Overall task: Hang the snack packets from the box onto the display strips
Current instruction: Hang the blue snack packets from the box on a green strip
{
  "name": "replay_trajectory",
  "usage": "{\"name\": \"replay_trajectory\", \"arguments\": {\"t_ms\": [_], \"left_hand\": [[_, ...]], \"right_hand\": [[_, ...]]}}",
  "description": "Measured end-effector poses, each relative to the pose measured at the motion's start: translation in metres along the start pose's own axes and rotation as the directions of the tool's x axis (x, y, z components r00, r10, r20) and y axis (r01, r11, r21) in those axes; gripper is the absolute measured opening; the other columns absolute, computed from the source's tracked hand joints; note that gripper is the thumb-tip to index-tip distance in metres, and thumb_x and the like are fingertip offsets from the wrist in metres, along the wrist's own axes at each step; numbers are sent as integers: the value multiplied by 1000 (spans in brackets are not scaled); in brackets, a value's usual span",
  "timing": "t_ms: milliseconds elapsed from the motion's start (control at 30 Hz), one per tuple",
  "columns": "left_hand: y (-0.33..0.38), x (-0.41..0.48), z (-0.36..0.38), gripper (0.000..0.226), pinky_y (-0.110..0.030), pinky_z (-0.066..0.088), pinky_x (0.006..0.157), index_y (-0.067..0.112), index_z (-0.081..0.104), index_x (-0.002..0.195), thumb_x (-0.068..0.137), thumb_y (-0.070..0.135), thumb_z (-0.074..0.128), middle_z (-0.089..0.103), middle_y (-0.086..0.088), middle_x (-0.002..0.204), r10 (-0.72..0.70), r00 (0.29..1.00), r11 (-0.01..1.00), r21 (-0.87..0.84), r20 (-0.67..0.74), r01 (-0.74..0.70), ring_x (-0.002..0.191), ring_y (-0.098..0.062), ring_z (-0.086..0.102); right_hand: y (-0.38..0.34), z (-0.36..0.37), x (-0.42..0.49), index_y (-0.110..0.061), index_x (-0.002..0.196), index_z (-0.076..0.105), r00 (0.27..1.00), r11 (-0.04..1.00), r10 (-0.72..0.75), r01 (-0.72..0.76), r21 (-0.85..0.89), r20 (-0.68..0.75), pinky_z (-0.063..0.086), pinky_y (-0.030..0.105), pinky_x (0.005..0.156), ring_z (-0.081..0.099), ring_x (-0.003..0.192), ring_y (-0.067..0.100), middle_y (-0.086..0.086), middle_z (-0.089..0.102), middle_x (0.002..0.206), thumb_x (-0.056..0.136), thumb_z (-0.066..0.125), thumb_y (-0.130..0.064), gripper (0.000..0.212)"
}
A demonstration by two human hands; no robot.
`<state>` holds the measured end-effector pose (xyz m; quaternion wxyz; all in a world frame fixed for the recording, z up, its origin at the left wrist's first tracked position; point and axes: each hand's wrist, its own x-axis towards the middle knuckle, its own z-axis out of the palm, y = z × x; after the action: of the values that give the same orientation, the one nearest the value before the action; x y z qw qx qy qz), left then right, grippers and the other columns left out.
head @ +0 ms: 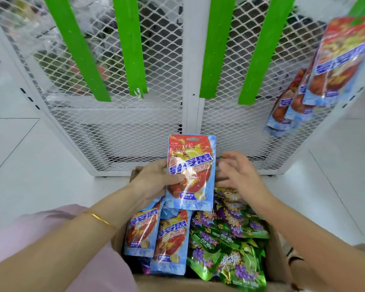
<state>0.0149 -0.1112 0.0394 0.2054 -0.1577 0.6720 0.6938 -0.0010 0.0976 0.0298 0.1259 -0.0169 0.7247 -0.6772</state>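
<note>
My left hand grips a red-and-blue snack packet upright above the cardboard box. My right hand hovers just right of that packet with fingers spread and nothing in it. The box holds more red-and-blue packets on its left side and green-and-purple packets on its right. Several green display strips hang down the white mesh rack. The far-right strip carries several red-and-blue packets.
The box stands on white floor tiles right in front of the rack. Goods wrapped in clear plastic show dimly behind the mesh. A pink garment covers my lap at lower left.
</note>
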Motion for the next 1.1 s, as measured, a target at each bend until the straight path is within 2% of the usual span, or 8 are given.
{"name": "replay_trajectory", "arguments": {"t_ms": [133, 233, 400, 533, 733, 833, 967, 1100], "left_hand": [[17, -6, 36, 32, -17, 51, 47, 8, 59, 112, 82, -1, 65, 71, -12, 99, 171, 985, 974, 144, 30, -173, 67, -12, 68], [36, 0, 65, 37, -38, 56, 82, 8, 58, 113, 78, -1, 69, 70, -13, 102, 255, 966, 939, 225, 50, -259, 91, -26, 67], [92, 13, 130, 40, -39, 54, 80, 11, 56, 112, 76, -1, 71, 68, -12, 103, 398, 901, 841, 323, 173, -433, 88, -23, 64], [165, 26, 185, 37, -32, 53, 76, 10, 55, 114, 81, 16, 70, 66, -9, 111, 505, 807, 716, 374, 306, -590, 93, -18, 62], [290, 45, 243, 45, -29, 45, 91, 10, 45, 127, 90, 30, 58, 53, 1, 113, 802, 588, 484, 462, 103, -743, 101, -13, 53], [324, 60, 261, 34, -37, 52, 88, 6, 53, 115, 91, 29, 56, 63, -6, 108, 812, 582, 512, 435, 35, -740, 94, -19, 63], [335, 69, 271, 15, -31, 50, 71, 13, 60, 86, 91, 27, 57, 69, -15, 94, 805, 591, 503, 467, 54, -727, 74, -20, 62], [338, 69, 273, 19, -45, 54, 84, 12, 64, 79, 87, 29, 62, 69, -22, 96, 789, 613, 530, 451, 50, -718, 87, -34, 66]], "right_hand": [[-20, -13, -1, -20, 105, 60, 993, 992, 82, -90, 88, 85, 56, 23, 62, 70, 79, 9, -4, 72, 94, 94, 51, -23, 15], [-35, -36, -1, -18, 97, 64, 997, 990, 61, -54, 129, -46, 56, 32, 72, 69, 75, 12, -1, 72, 90, 90, 56, -19, 11], [-77, -98, 4, -14, 102, 65, 971, 969, -82, 131, 210, -225, 51, 42, 85, 67, 85, 21, 5, 72, 96, 89, 56, -11, 15], [-127, -162, 9, -6, 104, 63, 903, 927, -170, 282, 247, -394, 56, 38, 79, 68, 77, 21, 9, 72, 92, 86, 58, -4, 19], [-185, -236, 24, -12, 83, 66, 792, 919, -316, 392, 38, -523, 57, 33, 65, 67, 61, 16, 4, 72, 74, 81, 67, -11, 2], [-202, -247, 40, -12, 81, 66, 761, 915, -351, 404, -26, -546, 57, 37, 69, 66, 62, 19, 8, 70, 77, 81, 69, -14, 3], [-219, -245, 62, -11, 70, 64, 725, 891, -404, 449, -62, -558, 55, 32, 63, 62, 52, 13, 4, 67, 65, 82, 68, -11, 13], [-231, -237, 78, 0, 76, 63, 706, 888, -411, 453, -79, -577, 54, 41, 71, 66, 68, 28, 28, 69, 88, 82, 68, -15, 16]]}}
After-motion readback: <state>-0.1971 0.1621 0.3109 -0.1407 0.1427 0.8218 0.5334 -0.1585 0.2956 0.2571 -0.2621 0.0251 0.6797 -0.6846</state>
